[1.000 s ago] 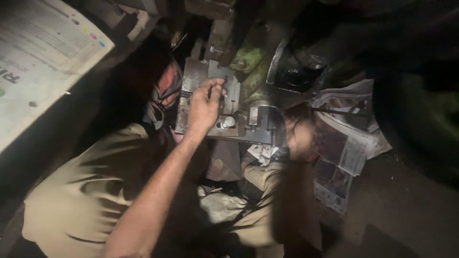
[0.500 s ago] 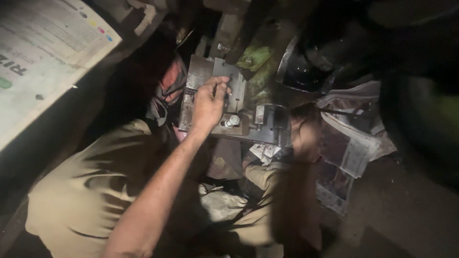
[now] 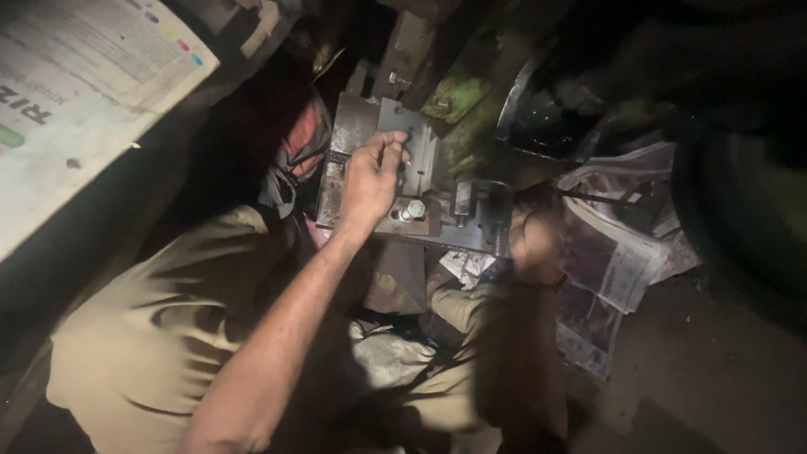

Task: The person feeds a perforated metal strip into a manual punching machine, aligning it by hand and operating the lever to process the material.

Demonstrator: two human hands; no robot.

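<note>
Honestly, dim shot, but here's what's readable:

Left hand: the left hand (image 3: 374, 176) lies on the steel plate (image 3: 403, 168), fingers curled and pinching at something small on its face; can't tell what.

Right hand: the right hand (image 3: 531, 240) is blurred in shadow at the right end of the metal block assembly (image 3: 458, 214), so I can't tell if it's gripping or loose.

Where the plate sits: bolted up on the assembly, just above the person's lap, with a bolt (image 3: 412, 210) just below the left hand.

Handling: looks heavy, rigid, probably oily with sharp edges; I'd hold it by the outer edges.

Around: newspaper sheets (image 3: 622, 252) on the right.
</note>
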